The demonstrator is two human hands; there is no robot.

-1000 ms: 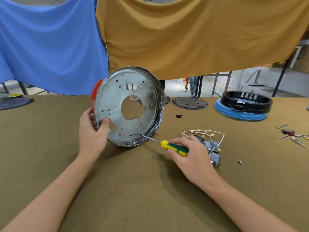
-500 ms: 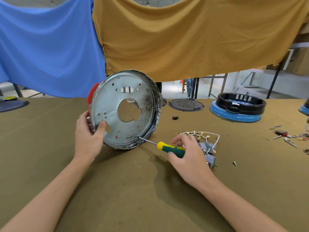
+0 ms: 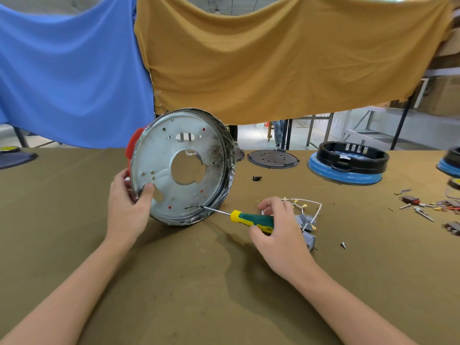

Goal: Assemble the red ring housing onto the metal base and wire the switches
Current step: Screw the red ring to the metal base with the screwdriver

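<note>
Your left hand (image 3: pixel 127 210) is gripping the metal base (image 3: pixel 181 165) on edge, thumb across its face; your right hand's (image 3: pixel 281 235) fingers are clamping the screwdriver (image 3: pixel 251 218), tip at the base's lower rim.

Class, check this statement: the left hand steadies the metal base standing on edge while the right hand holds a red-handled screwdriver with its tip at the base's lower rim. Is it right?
Not quite. The head view shows the screwdriver has a yellow-and-green handle, not red. The rest holds: the left hand steadies the metal base on edge, and the right hand holds the tool.
</note>
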